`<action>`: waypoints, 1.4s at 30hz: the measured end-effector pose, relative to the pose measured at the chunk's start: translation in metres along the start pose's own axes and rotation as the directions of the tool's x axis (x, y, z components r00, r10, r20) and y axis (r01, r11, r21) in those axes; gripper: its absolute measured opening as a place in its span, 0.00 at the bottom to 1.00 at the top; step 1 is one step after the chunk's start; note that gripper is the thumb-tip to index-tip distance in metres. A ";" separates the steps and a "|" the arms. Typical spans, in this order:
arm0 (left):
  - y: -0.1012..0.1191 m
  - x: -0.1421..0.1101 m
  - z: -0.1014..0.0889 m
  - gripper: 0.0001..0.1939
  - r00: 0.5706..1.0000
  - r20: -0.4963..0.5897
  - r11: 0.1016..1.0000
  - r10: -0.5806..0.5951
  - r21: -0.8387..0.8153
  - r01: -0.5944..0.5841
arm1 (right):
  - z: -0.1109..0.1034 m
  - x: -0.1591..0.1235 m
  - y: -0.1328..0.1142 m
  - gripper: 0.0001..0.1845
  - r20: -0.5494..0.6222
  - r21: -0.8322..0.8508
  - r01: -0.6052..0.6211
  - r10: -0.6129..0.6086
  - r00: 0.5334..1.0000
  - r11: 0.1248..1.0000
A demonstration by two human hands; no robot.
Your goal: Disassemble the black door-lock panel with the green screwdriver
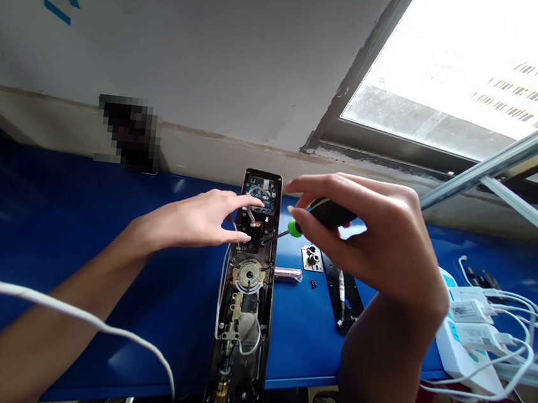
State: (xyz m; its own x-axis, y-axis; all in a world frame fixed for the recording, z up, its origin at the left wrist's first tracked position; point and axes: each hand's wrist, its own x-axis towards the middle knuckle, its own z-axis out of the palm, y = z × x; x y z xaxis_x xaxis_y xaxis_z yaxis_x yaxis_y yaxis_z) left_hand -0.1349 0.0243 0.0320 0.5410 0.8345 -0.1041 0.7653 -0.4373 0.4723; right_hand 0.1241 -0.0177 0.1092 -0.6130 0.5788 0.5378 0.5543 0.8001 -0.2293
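A long black electronic door lock housing [268, 304] stands lengthwise at the blue table's front edge, its open inside facing me. Inside it show a blue circuit board [268, 194], a black module [254, 241], a round metal hub [249, 274] and a brass cylinder [221, 392]. My left hand [207, 217] reaches over from the left, thumb and forefinger apart, touching around the module. In my right hand [363, 224] is a black and green screwdriver [295, 228]. Its shaft slants down left, with the tip at the module's right side; the screw there is too small to make out.
Right of the housing lie a pink-silver tube [289, 275], a square metal part [312, 258], small black screws [313, 284] and a black plate [343, 299]. A white power strip [469, 354] with tangled cables sits further right. A white cable [106, 325] crosses at left.
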 end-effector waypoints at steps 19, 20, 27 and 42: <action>-0.002 0.000 0.000 0.36 1.000 0.005 1.000 0.002 0.020 -0.002 | 0.001 0.001 0.001 0.14 -0.031 -0.021 -0.013 0.012 0.999 1.000; -0.001 0.000 -0.001 0.36 1.000 0.010 1.000 0.006 0.016 -0.006 | 0.002 0.001 0.002 0.11 -0.035 -0.022 -0.013 0.012 0.999 1.000; 0.002 -0.002 -0.002 0.36 1.000 0.019 1.000 -0.004 0.020 0.004 | 0.001 0.000 0.000 0.24 0.003 0.011 0.005 -0.005 1.000 1.000; 0.015 -0.005 -0.002 0.28 0.947 -0.218 0.967 0.237 0.143 -0.209 | -0.013 -0.007 -0.003 0.21 -0.087 -0.045 -0.124 0.119 0.989 0.991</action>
State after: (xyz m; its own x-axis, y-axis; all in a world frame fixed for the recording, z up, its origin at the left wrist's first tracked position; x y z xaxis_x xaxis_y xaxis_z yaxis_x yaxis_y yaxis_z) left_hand -0.1268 0.0143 0.0416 0.6176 0.7595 0.2042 0.6769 -0.6455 0.3536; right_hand 0.1334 -0.0262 0.1169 -0.4912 0.6542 0.5750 0.6506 0.7146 -0.2572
